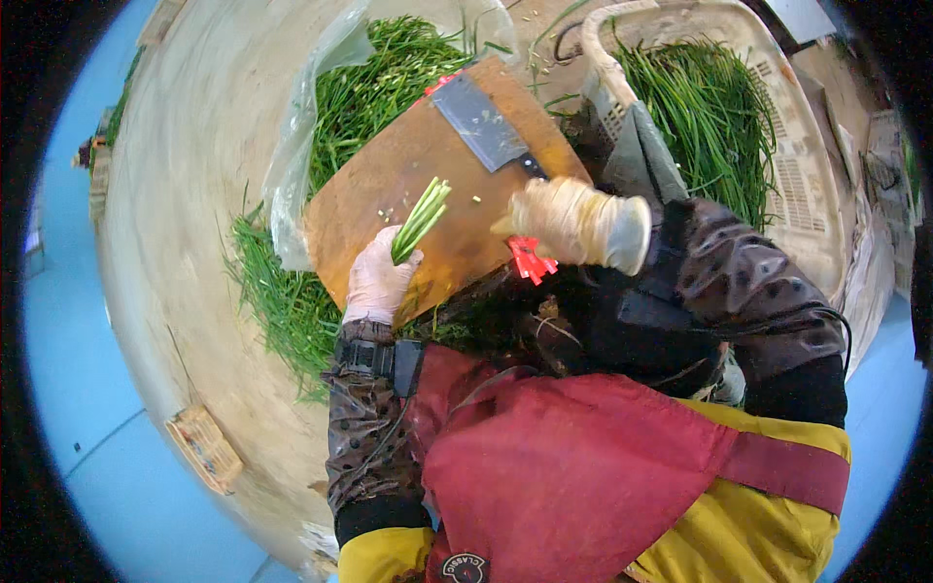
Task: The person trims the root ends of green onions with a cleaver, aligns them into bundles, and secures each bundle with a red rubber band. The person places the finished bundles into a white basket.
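My left hand [380,280], in a pale thin glove, holds a small bunch of green stalks [423,218]. Their pale cut ends point up and away over a worn brown chopping board [379,175]. A cleaver [481,122] with a black handle lies flat near the board's far right side. Just below the handle is my right hand [565,218], in a cream work glove. It is blurred and its fingers look curled; whether anything is in them cannot be made out. Red strips [533,260] stick out at the board's near edge, under that hand.
Beyond the board, a clear plastic bag [291,160] holds long green leaves [393,65]. More leaves [291,313] lie on the floor at left. A white plastic crate [809,189] of greens [700,109] stands at right. A small basket [205,448] sits at lower left.
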The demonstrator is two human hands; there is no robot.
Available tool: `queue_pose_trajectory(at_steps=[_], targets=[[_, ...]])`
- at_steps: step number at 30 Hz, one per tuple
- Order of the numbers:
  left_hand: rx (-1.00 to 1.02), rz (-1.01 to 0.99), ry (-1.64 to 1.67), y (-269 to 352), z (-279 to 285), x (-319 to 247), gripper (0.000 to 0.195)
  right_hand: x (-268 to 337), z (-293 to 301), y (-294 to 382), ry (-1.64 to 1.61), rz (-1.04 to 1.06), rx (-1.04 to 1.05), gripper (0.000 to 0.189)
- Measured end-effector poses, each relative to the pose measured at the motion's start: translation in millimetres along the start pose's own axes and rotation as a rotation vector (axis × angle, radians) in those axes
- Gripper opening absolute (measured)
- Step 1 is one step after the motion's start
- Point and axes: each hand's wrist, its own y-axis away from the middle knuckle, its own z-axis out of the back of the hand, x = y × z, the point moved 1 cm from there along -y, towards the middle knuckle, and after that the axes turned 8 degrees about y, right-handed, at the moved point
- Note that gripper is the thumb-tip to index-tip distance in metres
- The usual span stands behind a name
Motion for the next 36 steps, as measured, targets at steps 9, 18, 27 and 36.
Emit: queue_pose_trajectory(at_steps=[9,18,27,36], targets=[[-0.103,-0.039,0.227,31.0,23.8,31.2,0.047,57.6,-79.2,-45.2,0.137,-0.065,0.389,0.027],[-0.145,0.0,0.203,54.9,39.1,40.0,0.059,42.3,-78.5,-42.7,0.13,-0.207,0.136,0.017],[-0.173,-0.08,0.285,62.3,40.3,39.9,0.054,71.2,-74.6,-17.3,0.129,-0.488,0.325,0.069],[-0.201,-0.086,0.176,72.8,47.8,42.2,0.049,45.3,-115.8,-22.4,0.087,-0.531,0.214,0.023]])
